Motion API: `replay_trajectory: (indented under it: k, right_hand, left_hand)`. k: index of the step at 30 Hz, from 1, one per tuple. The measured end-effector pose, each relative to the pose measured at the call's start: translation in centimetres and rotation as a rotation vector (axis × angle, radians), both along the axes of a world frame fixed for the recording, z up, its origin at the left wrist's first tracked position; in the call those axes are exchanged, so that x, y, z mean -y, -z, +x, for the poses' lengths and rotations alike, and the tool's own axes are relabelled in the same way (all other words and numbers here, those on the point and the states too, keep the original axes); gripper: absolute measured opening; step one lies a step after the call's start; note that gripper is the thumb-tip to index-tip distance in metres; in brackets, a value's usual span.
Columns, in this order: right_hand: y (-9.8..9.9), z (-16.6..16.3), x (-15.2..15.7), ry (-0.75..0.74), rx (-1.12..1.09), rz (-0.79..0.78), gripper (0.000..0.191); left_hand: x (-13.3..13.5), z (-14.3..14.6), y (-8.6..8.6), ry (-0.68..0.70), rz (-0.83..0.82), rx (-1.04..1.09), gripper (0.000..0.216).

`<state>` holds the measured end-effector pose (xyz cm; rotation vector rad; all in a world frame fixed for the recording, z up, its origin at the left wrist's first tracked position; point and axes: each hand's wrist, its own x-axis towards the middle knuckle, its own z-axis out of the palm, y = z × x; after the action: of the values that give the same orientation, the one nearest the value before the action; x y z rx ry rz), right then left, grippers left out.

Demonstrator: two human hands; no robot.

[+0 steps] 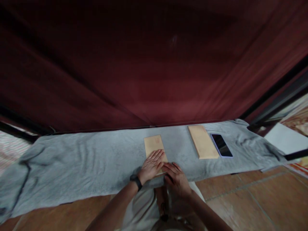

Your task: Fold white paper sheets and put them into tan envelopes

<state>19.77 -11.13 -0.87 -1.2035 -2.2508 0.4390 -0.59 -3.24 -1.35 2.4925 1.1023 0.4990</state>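
Note:
A tan paper envelope (152,143) lies on grey cloth in front of me, a faint reddish mark near its top right corner. My left hand (151,165), with a dark band at the wrist, rests flat on the envelope with fingers stretched out. At the near right end of the envelope is my right hand (176,178), its fingers laid over the edge and its thumb held apart. Both hands hide the envelope's near part, so a fold there cannot be made out clearly.
Further right, a thick stack of similar tan envelopes (203,142) sits beside a phone (221,145) with a light purple edge. The grey cloth (96,160) covers a long narrow surface. Behind it rises a dark red panel (154,93). Brown floor tiles (231,195) show below.

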Motion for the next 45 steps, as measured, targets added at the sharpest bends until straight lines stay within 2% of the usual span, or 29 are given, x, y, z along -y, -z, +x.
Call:
replay_trajectory:
  k: [5,10,14,18,24,26,29,33,39,45]
  right_hand:
    - [0.6,-0.1,-0.3,0.049,-0.067,-0.016,0.035]
    - [1.2,-0.2,-0.6,0.099,-0.109,-0.045,0.030]
    - [1.6,-0.4,-0.8,0.134,-0.133,-0.055,0.025]
    - [1.7,-0.8,-1.0,0.170,-0.158,-0.063,0.020]
    - [1.4,-1.1,-1.1,0.221,-0.176,-0.071,0.016]
    - [1.4,-1.1,-1.2,0.229,-0.172,-0.069,0.017]
    - [1.2,-1.1,-1.2,0.237,-0.161,-0.076,0.021]
    - [0.9,-2.2,-0.1,0.226,-0.165,-0.046,0.029]
    - [0.7,-4.3,2.9,0.050,-0.076,-0.056,0.049]
    - [1.4,-2.3,2.8,0.085,0.054,-0.021,0.052]
  left_hand:
    - [4.1,-1.5,-1.1,-0.005,-0.156,0.114,0.046]
    - [6.5,-2.5,-1.5,-0.168,-0.208,0.170,0.039]
    - [7.0,-2.6,-0.8,-0.290,-0.178,0.225,0.035]
    - [7.4,-2.3,-0.3,-0.332,-0.125,0.197,0.036]
    - [8.9,-1.4,0.5,-0.355,0.033,0.081,0.053]
    - [9.7,-0.8,0.8,-0.293,0.089,0.040,0.060]
    - [10.9,0.4,1.3,-0.225,0.125,0.021,0.055]
    - [11.9,1.4,1.9,-0.253,0.100,0.002,0.054]
    - [12.3,1.5,2.7,-0.284,0.087,-0.138,0.058]
    - [12.4,0.9,2.0,-0.326,0.114,-0.092,0.055]
